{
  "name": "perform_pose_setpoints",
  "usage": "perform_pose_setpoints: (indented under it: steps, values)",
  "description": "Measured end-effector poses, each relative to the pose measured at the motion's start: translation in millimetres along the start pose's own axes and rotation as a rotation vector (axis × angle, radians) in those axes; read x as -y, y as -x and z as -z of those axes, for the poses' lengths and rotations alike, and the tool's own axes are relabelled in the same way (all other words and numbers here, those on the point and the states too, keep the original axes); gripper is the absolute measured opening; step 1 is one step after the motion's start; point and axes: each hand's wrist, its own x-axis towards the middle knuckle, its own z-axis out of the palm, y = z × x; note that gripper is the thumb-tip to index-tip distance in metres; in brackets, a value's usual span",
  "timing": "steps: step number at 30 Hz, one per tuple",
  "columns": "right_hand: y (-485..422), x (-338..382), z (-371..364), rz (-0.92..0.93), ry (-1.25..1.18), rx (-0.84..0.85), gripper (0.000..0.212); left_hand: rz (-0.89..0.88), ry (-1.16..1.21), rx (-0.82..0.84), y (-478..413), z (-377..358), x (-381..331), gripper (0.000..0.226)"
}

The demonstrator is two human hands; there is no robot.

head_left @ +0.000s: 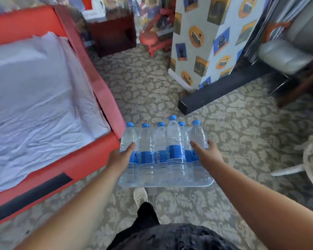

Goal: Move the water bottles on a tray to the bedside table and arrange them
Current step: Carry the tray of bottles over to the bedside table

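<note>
Clear plastic water bottles (pixel 175 141) with blue caps stand on a transparent tray (pixel 152 184) held above patterned beige carpet (pixel 152 83) beside a red bed (pixel 83 159). The left hand (pixel 122 156) grips the tray's left edge, the right hand (pixel 207 154) its right, fingers seemingly curled underneath. A blurred dark brown table (pixel 114 35) stands well ahead.

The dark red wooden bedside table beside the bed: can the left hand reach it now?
Probably not: the left hand holds the clear plastic tray of blue-capped water bottles, and patterned carpet lies between it and the bedside table.
</note>
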Motion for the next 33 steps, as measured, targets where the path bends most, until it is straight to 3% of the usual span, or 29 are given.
perform_pose_setpoints:
  steps: [7,9,14,19,25,33]
  values:
    - [-88,101,-57,0.030,0.000,-0.012,0.062,-0.077,-0.025,-0.042,-127,36,-64,0.047]
    - [-111,127,-70,0.036,0.011,-0.007,0.066,-0.031,-0.035,-0.034,-156,48,-82,0.049]
    - [-166,187,-94,0.060,0.007,0.008,0.050,0.034,-0.092,-0.010,-223,66,-116,0.066]
    - [-227,230,-111,0.081,0.047,0.038,0.058,0.064,-0.119,-0.017,-284,67,-141,0.065]
    - [-313,280,-127,0.174,0.045,0.069,0.029,0.080,-0.102,-0.082,-363,51,-185,0.057]
    - [-441,368,-134,0.179,0.081,0.217,0.059,0.167,-0.023,-0.209,-445,28,-252,0.053]
